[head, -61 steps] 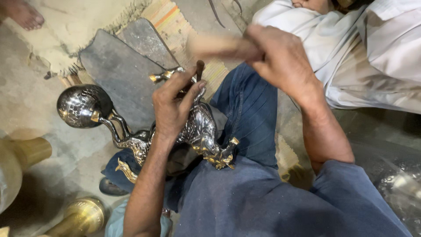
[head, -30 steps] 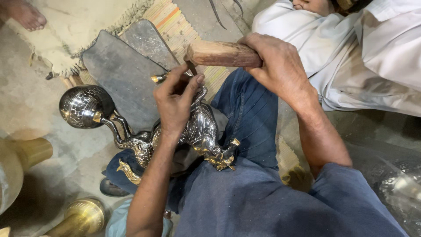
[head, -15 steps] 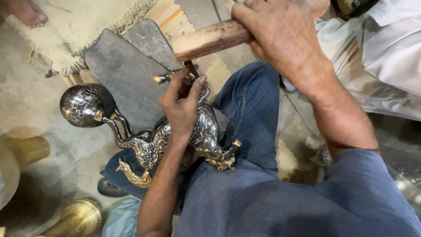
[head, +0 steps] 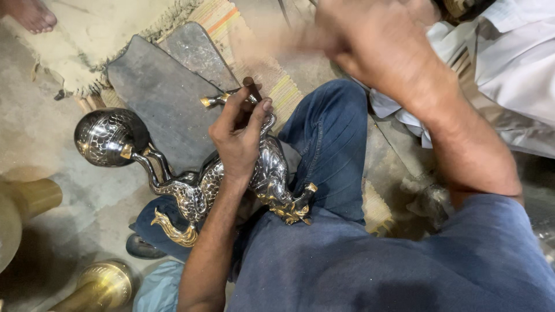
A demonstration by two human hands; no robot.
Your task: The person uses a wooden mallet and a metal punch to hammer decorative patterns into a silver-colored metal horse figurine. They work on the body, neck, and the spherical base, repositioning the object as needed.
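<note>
A silver and gold metal animal figurine [head: 272,173] lies across my lap, its forelegs reaching to a patterned silver ball [head: 107,136]. My left hand [head: 240,136] rests on the figurine and pinches a short dark punch [head: 250,85] upright against its upper end. My right hand [head: 376,46] is raised at the top of the view, blurred by motion, closed around a wooden mallet [head: 289,43] that shows only as a pale smear to the hand's left, above the punch.
Two dark stone slabs [head: 156,92] lie on a woven mat [head: 231,17] beyond the figurine. Brass vessels [head: 34,199] [head: 107,283] stand at the left and lower left. Another person's bare foot [head: 32,13] is top left. White-clothed person [head: 509,63] sits at right.
My right hand has lifted the mallet from just above the punch up toward the camera, and it is now blurred. My left hand and the punch stay on the figurine.
</note>
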